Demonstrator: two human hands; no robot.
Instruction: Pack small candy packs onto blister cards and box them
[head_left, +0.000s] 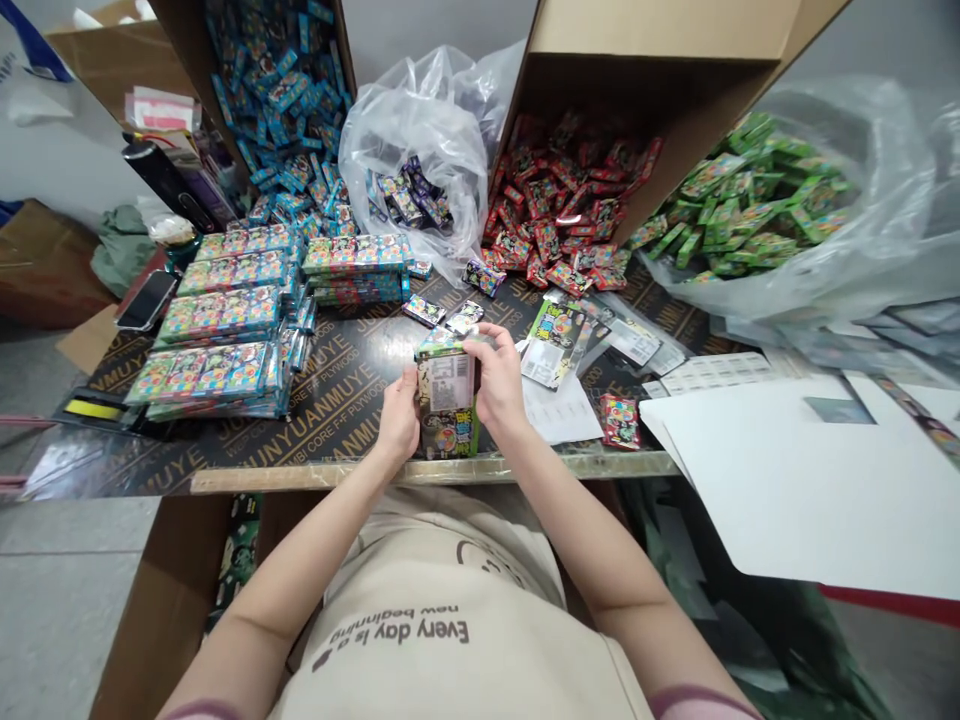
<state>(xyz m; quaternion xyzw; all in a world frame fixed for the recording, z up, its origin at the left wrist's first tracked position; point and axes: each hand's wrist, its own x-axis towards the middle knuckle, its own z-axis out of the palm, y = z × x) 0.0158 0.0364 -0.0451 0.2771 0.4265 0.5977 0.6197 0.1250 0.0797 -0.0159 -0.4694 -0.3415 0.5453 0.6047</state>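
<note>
Box [448, 405] upright above table [330, 420] edge | left hand [397, 420]: closed around side, bracing | right hand [499, 385]: fingers pinching top flap

Our two bare forearms reach forward from the lower corners and converge toward the middle, elbows spread wide. Our left hand [397, 420] is curled in a grip, thumb on the near side and fingers wrapped out of sight behind. Our right hand [499, 385] sits slightly higher and farther forward (its back faces us), fingers bent over and pinching closed. The wrists are near each other, not touching.
</note>
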